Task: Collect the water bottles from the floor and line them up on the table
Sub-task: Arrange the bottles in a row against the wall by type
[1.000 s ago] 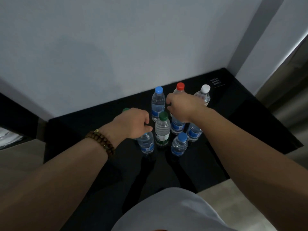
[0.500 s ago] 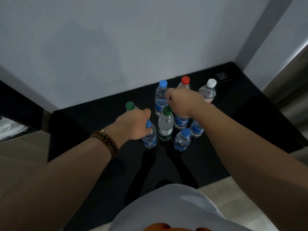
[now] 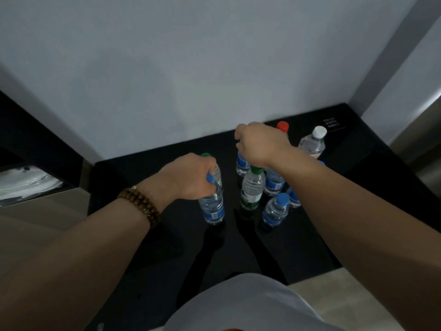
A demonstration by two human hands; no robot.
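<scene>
Reference item: the green-labelled bottle (image 3: 252,187), which stands upright on the black table (image 3: 358,187).

1. Left hand (image 3: 191,175): clenched, positioned left of the reference item. It grasps the neck of the blue-capped bottle (image 3: 212,206). A second green-capped bottle (image 3: 205,155) projects from the far side of the same fist. Whether either bottle is clear of the table cannot be determined.
2. Right hand (image 3: 260,144): positioned behind the reference item, fingers curled over the top of the blue-labelled bottle (image 3: 241,163). The cap of this bottle is hidden by the hand.
3. Small bottle (image 3: 276,209): upright, just in front and to the right of the reference item.
4. Red-capped bottle (image 3: 282,126): behind the reference item, beyond the right hand; only the cap shows.
5. White-capped bottle (image 3: 312,142): behind and well to the right of the reference item.
6. Further blue-labelled bottles stand under the right wrist, right of the reference item.

A beaded bracelet (image 3: 140,206) encircles the left wrist.
</scene>
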